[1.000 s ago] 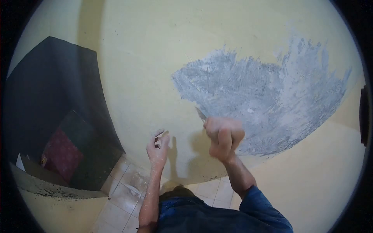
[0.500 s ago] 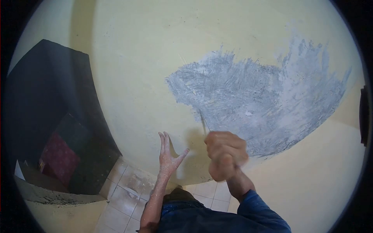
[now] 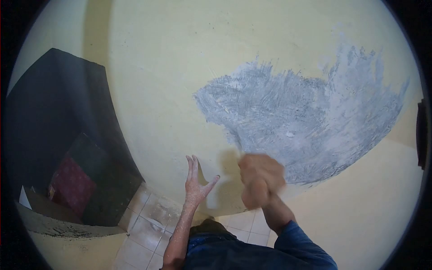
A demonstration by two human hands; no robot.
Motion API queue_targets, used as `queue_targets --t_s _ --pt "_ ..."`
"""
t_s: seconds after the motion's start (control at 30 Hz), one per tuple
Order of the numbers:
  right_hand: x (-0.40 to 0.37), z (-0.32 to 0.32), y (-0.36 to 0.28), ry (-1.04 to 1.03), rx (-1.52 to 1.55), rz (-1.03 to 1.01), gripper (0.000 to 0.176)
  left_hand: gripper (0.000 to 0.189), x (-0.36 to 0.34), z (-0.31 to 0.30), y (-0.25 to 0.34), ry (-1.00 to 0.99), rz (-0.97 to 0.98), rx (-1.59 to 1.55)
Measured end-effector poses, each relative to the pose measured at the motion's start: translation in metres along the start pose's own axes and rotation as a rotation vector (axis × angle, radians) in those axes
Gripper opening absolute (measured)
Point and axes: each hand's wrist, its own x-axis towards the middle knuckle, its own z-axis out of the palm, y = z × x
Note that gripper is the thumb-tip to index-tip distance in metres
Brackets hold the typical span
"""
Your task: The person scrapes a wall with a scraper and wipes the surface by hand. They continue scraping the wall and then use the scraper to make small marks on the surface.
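My right hand [image 3: 262,180] is closed in a fist round a scraper [image 3: 237,140], slightly smeared by motion. Only the scraper's thin blade shows above the knuckles; the handle is hidden in my fingers. Its tip meets the lower left edge of a rough grey patch [image 3: 279,112] on the pale yellow wall [image 3: 162,81]. To the left, my left hand [image 3: 196,186] is raised with its fingers spread and nothing in it, close to the wall. White dust coats that hand and forearm.
At the left, a dark recess [image 3: 49,103] opens in the wall, with a reddish panel [image 3: 74,184] low inside it. Pale floor tiles [image 3: 146,225] lie below. A dark object [image 3: 421,135] is fixed at the far right edge.
The scraper and my right fist have shifted very slightly, with the blade still at the patch's lower left edge. My left hand keeps its spread pose. The whole view has moved a little.
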Motion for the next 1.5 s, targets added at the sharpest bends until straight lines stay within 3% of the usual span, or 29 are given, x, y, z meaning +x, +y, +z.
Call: queue_targets --t_s 0.1,0.2,0.33,0.43,0.53,0.63,0.77,0.87,0.97,1.07,1.17,1.37,1.5 --pt "-0.010 -0.005 0.025 -0.120 -0.050 0.021 0.016 0.110 0.002 0.000 0.000 -0.008 0.017 0.007" --pt "-0.006 -0.009 0.009 -0.150 -0.322 0.071 0.015 0.111 0.004 0.000 -0.003 0.002 0.029 0.009" --pt "0.000 -0.003 0.021 -0.184 -0.124 -0.017 0.016 0.110 0.000 0.005 -0.002 0.001 0.013 -0.011" --pt "0.011 0.001 0.003 -0.050 -0.031 -0.122 0.035 0.110 0.003 0.007 -0.005 0.018 0.026 0.004" --pt "0.011 -0.001 0.023 -0.194 -0.167 -0.055 0.038 0.110 -0.004 0.006 -0.001 -0.008 0.001 0.005" --pt "0.019 0.010 0.003 0.003 -0.034 -0.129 0.039 0.110 0.003 0.006 -0.003 0.008 0.018 0.025" --pt "0.013 0.001 0.023 -0.227 -0.171 -0.049 0.039 0.111 0.000 0.005 0.000 0.009 -0.002 -0.004" --pt "0.016 0.008 0.007 -0.037 -0.039 -0.108 0.036 0.111 0.000 0.005 -0.002 0.020 0.033 0.038" --pt "0.002 0.002 0.033 -0.180 -0.153 0.048 0.018 0.112 -0.001 0.009 -0.008 0.022 0.035 0.013" --pt "0.015 0.010 0.006 -0.091 -0.002 -0.025 0.016 0.112 0.000 0.006 -0.001 0.012 -0.002 0.014" --pt "0.016 0.008 0.025 -0.224 -0.139 -0.026 0.025 0.113 -0.001 0.008 -0.007 0.003 0.031 -0.050" --pt "0.018 0.001 0.025 -0.267 -0.201 -0.036 0.013 0.113 -0.001 0.008 -0.007 -0.014 0.002 0.001" --pt "0.021 0.007 0.012 -0.262 -0.177 0.008 0.010 0.113 0.004 0.043 -0.056 -0.031 0.000 -0.124"
